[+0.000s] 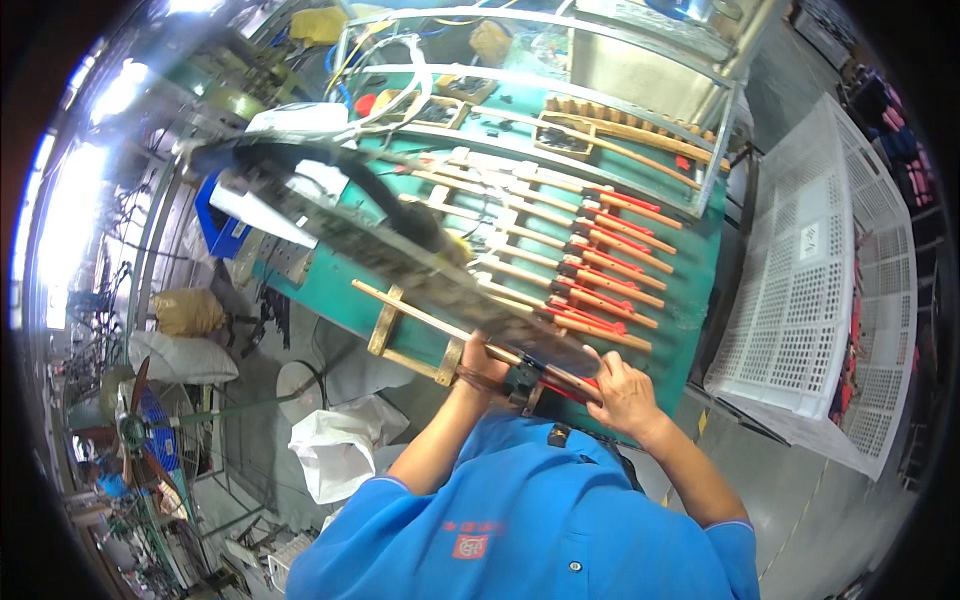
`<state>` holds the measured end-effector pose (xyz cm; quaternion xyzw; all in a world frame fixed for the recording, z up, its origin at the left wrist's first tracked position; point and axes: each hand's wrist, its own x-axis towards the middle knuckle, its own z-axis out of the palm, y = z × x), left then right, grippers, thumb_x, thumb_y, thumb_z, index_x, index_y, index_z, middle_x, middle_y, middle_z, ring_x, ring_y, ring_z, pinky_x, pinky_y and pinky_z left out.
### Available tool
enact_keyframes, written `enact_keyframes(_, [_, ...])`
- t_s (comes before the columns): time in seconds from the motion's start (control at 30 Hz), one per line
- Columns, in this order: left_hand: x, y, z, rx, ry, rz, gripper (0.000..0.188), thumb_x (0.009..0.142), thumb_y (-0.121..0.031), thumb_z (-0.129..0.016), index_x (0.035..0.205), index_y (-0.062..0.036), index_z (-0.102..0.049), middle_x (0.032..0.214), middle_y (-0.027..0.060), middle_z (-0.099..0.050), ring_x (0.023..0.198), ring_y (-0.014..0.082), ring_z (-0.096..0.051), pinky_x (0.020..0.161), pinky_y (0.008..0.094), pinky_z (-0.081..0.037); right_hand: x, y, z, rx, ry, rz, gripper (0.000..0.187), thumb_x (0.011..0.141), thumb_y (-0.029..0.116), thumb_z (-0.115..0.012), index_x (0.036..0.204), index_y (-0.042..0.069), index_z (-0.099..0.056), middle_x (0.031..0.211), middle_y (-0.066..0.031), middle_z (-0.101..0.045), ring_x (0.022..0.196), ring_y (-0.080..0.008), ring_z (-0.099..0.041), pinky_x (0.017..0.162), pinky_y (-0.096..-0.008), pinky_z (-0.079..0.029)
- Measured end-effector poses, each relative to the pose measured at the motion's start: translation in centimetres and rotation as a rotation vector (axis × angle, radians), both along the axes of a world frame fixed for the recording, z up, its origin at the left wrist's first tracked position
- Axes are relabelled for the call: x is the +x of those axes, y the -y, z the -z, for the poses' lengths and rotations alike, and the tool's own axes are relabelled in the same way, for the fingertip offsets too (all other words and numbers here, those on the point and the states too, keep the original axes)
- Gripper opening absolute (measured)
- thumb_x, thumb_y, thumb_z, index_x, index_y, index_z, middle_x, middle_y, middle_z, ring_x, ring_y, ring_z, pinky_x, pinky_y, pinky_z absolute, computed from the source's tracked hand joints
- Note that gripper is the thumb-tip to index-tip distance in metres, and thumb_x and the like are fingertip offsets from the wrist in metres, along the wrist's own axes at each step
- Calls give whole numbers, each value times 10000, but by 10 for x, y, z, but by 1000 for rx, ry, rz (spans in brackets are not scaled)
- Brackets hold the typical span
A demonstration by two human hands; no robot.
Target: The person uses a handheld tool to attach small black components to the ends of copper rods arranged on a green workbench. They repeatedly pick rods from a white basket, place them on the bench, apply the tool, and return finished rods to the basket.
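A long wooden rod (420, 314) with a black fitting (524, 376) and a red strip lies slanting along the near table edge, its left part over a wooden frame (381, 322). My left hand (484, 366) is closed round the rod left of the fitting, some of its fingers hidden behind a dark bar. At the right end of the rod, my right hand (624, 396) grips it with bent fingers. The long dark bar (420, 275), smeared by motion, hangs across the view above the table and hides part of it.
Several similar rods with red strips (610, 265) lie in a row on the green table (690, 290). Small parts boxes (565, 138) and a metal rack (650, 85) stand behind. White plastic crates (790, 290) are at the right, a fan (135, 430) and white sack (335, 455) at the left.
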<state>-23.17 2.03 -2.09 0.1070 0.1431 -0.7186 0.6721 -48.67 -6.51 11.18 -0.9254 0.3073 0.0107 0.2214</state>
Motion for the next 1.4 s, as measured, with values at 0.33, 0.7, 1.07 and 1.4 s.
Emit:
enact_keyframes(0.33, [-9, 18, 53, 217, 215, -264, 302, 906, -314, -589, 1046, -48, -559, 1137, 153, -584, 1125, 311, -523, 958, 465, -439, -12, 75, 8, -1, 261, -127, 554, 705, 340, -737, 1156, 68, -567, 1170, -133, -529, 1102, -310, -504, 911, -403, -443])
enact_keyframes(0.7, [-2, 45, 23, 409, 559, -193, 331, 965, -352, -460, 1093, -72, -580, 984, 78, -633, 885, 245, -609, 813, 425, -513, 178, 116, 73, 232, -8, 53, 1053, 599, 613, -722, 1409, 76, -317, 1389, -225, -348, 1255, -386, -364, 1035, -484, -280])
enact_keyframes(1.07, [-19, 103, -51, 249, 323, -211, 209, 927, -225, -562, 1041, -57, -611, 912, 79, -658, 812, 235, -622, 744, 402, -521, 172, 200, 39, 590, 39, -246, 762, 611, 309, -708, 1239, -59, -481, 997, -272, -620, 945, -377, -611, 829, -408, -481])
enact_keyframes(1.4, [-30, 158, -22, 273, 303, -353, 330, 878, -296, -645, 1064, -36, -561, 983, 104, -628, 901, 257, -622, 850, 434, -529, 136, 248, 21, 215, -75, -384, 680, 716, 424, -694, 1267, 70, -510, 1330, -203, -431, 1245, -351, -396, 999, -457, -371])
